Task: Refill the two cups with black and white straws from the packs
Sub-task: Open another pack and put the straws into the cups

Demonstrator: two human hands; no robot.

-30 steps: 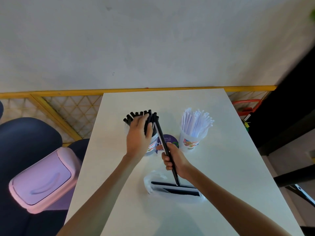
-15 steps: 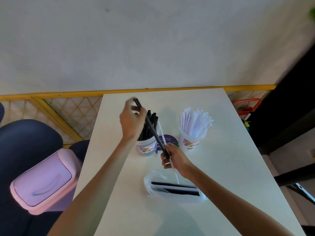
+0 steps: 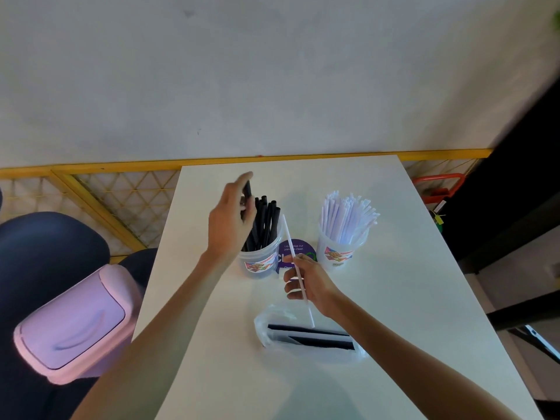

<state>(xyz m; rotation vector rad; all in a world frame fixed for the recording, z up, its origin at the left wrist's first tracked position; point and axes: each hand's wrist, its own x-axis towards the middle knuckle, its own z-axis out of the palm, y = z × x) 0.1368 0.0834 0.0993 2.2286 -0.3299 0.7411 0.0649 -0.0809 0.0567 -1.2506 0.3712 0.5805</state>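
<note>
Pinching a black straw (image 3: pixel 248 189) between thumb and fingers of the left hand (image 3: pixel 231 219), held just above the left cup (image 3: pixel 260 263); straw nearly upright, its lower part hidden behind the palm. In that cup, a leaning bunch of black straws (image 3: pixel 266 219).

Gripping in the right hand (image 3: pixel 306 283), fingers curled round it, a thin white strip (image 3: pixel 286 228); straw or wrapper, impossible to tell. Tilted, top end beside the left cup's rim, bottom end just over the pack (image 3: pixel 303 344).

Pack lying flat on the table (image 3: pixel 409 298), nearest the camera: clear plastic with more black ones inside, crumpled at its left end.

To the right and apart from the first, the right cup (image 3: pixel 339 256), crammed with white straws (image 3: pixel 345 216) fanning outward. Between the two cups, a round purple sticker (image 3: pixel 298 248) on the table.

Off the table's left side, a pink swing-lid bin (image 3: pixel 72 322); beyond it, a yellow lattice railing (image 3: pixel 121 204).
</note>
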